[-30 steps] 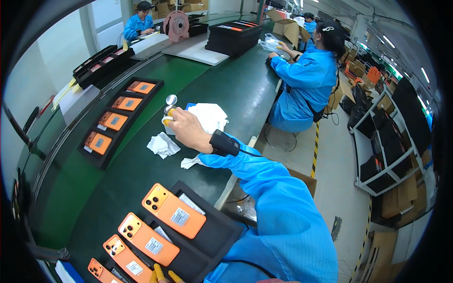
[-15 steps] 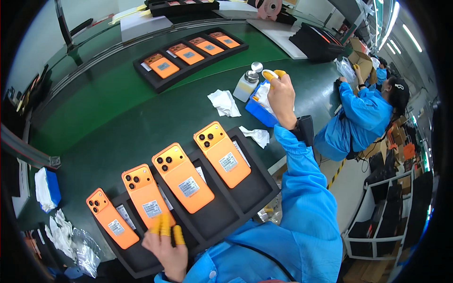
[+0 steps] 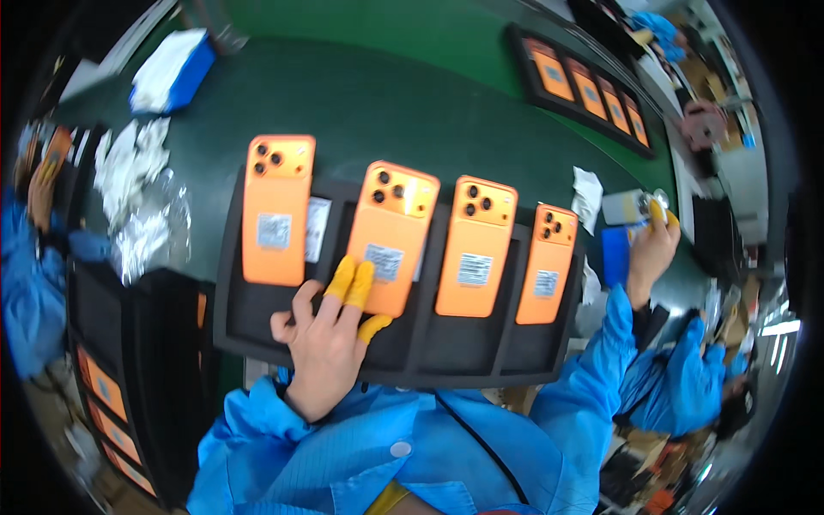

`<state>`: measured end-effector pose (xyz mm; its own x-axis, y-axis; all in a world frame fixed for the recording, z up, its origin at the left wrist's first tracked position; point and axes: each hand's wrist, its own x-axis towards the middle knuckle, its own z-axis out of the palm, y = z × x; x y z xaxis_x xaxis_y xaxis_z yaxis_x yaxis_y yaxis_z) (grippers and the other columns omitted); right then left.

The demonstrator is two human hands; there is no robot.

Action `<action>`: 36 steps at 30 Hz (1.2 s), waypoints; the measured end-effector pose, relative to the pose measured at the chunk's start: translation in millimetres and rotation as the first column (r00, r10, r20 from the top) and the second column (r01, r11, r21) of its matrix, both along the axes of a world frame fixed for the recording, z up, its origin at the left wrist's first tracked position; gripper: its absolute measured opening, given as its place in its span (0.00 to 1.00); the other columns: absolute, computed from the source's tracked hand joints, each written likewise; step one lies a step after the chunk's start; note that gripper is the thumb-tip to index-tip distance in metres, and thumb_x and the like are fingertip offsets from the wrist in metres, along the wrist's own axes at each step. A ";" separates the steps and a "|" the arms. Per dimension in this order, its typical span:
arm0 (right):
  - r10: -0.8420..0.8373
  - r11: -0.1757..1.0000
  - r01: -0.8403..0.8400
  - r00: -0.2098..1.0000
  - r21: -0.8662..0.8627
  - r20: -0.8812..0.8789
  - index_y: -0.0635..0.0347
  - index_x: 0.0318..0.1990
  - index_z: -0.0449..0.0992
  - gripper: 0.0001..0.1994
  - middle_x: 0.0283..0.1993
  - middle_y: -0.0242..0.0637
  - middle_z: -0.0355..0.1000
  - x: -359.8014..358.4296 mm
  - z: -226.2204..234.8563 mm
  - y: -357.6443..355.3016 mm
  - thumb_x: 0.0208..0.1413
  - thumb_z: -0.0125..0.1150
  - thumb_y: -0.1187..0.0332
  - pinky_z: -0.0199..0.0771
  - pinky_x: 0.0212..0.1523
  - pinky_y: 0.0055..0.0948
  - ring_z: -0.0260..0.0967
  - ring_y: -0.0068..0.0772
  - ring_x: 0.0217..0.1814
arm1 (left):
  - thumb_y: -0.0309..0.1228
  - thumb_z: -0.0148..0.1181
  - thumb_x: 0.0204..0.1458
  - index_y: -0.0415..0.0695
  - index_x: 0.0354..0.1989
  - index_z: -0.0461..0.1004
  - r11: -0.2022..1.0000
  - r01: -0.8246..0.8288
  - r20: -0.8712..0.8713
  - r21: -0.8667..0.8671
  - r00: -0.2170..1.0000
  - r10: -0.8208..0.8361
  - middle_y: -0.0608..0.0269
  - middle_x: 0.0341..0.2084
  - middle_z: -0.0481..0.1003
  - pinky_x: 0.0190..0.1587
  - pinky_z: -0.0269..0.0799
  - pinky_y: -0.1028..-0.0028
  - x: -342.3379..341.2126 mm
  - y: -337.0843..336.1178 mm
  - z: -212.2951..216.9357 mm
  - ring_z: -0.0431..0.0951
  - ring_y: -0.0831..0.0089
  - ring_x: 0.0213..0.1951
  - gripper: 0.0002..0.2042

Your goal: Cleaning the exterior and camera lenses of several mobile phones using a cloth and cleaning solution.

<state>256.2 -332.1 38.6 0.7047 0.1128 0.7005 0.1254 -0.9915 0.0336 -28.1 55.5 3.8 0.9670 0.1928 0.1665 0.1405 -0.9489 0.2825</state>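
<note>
A black foam tray (image 3: 455, 367) in front of me holds several orange phones, backs up, each with a printed label; their camera ends stick out past its far side. My left hand (image 3: 326, 348), with yellow finger cots, rests spread on the second phone from the left (image 3: 395, 227). Two fingertips lie on its label, and the thumb is at its lower edge. At the right, my right hand (image 3: 652, 253) pinches a small white wipe (image 3: 659, 211) beside a metal-topped dispenser bottle (image 3: 620, 208). A blue box (image 3: 614, 257) sits just beside that hand.
Another black tray (image 3: 588, 122) of orange phones lies at the far right. Far left are a blue box of white wipes (image 3: 196, 73), crumpled wipes (image 3: 129, 167) and clear plastic (image 3: 154, 232). Stacked black trays (image 3: 172, 343) stand at my left. Co-workers in blue are on both sides.
The view has swung left, bringing the stacked trays and a co-worker holding an orange phone into sight. My left fingers have slid up onto the phone's label; my right hand remains by the bottle.
</note>
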 end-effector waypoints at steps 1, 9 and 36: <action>0.082 0.997 -0.082 0.996 -0.001 0.022 0.57 0.48 0.81 0.21 0.48 0.48 0.72 -10.4 8.1 17.5 0.44 0.55 0.83 0.73 0.48 0.38 0.71 0.48 0.47 | 0.33 0.67 0.46 0.46 0.60 0.71 1.000 -0.007 -0.005 -0.027 1.000 0.007 0.64 0.53 0.71 0.42 0.46 0.56 -3.2 0.6 -1.0 0.62 0.57 0.54 0.29; 0.880 0.439 -0.898 0.435 -0.023 -0.192 0.65 0.40 0.80 0.15 0.45 0.48 0.72 -83.5 1.5 241.2 0.39 0.62 0.77 0.72 0.39 0.38 0.71 0.44 0.43 | 0.30 0.66 0.46 0.44 0.48 0.78 0.991 -0.009 -0.024 -0.131 1.000 0.006 0.66 0.48 0.72 0.43 0.45 0.54 -14.0 10.3 -12.1 0.60 0.59 0.55 0.18; 0.912 0.329 -0.943 0.305 0.047 -0.275 0.64 0.39 0.82 0.17 0.44 0.42 0.72 -82.8 -37.4 278.3 0.36 0.64 0.71 0.64 0.32 0.34 0.67 0.38 0.37 | 0.38 0.65 0.51 0.45 0.50 0.79 0.994 -0.003 0.001 -0.110 1.000 0.003 0.68 0.54 0.74 0.50 0.43 0.55 -7.8 12.3 -11.5 0.61 0.64 0.51 0.18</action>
<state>173.3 -53.8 1.2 0.2014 0.8516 0.4840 0.9778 -0.2038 -0.0484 -35.9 67.8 -7.7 0.9663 0.2125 0.1449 0.1428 -0.9118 0.3849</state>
